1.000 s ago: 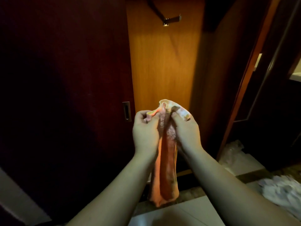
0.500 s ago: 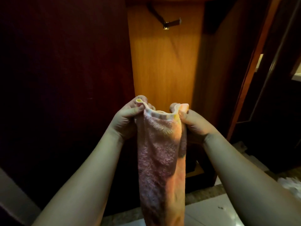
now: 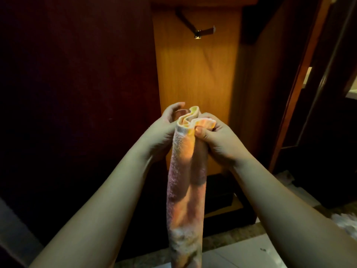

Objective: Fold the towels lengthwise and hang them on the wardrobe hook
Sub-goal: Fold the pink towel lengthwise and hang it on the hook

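The towel (image 3: pixel 185 171) hangs between the two hands, the left hand (image 3: pixel 164 132) on its left side and the right hand (image 3: pixel 218 140) on its right. Behind and above them, the hook (image 3: pixel 204 32) sticks out of the wardrobe panel (image 3: pixel 195 74).

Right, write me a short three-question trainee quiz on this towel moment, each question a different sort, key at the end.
1. True or false: the towel already hangs on the hook.
2. Multiple choice: which hand pinches the towel's top edge with its thumb in front? A) left hand B) right hand C) neither
3. Fill in: the hook is mounted on the lit ___ panel.

Key: 1 false; 2 B; 3 wooden.
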Demonstrator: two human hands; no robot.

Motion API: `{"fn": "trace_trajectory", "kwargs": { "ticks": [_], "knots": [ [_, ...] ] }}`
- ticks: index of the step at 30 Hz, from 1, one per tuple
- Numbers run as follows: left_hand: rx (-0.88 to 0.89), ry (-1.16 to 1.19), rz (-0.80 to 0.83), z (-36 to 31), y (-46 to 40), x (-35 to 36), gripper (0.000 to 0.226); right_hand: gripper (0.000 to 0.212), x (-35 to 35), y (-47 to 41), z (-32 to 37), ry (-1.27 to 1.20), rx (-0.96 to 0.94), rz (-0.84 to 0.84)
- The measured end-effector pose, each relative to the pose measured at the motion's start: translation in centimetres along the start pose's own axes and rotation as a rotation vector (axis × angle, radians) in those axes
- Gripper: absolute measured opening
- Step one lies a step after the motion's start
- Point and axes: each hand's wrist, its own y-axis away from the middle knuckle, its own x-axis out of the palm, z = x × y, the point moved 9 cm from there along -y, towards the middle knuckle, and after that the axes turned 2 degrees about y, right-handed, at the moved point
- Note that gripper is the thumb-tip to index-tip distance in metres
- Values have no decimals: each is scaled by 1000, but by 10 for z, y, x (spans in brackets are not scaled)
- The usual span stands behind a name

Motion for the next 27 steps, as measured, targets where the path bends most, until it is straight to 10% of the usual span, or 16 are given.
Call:
{"fn": "trace_trajectory", "kwargs": {
  "ticks": [3,7,15,24,27],
  "knots": [
    [24,-64,-114,-6,8,-15,43,33,-13,-9,5,24,-32,-117],
    [131,-8,-10,-15,23,-4,97,37,-25,-15,9,146,-21,-285],
    [171,-36,-45,-15,11,-15,18,14,-16,-24,47,637,-141,-235],
    [-50,194,-32,17,2,-10,42,5,-24,-42,47,603,-139,-304],
    [-102,256,-95,23,-1,-12,32,42,-43,-46,18,294,7,-371]
  ]
}}
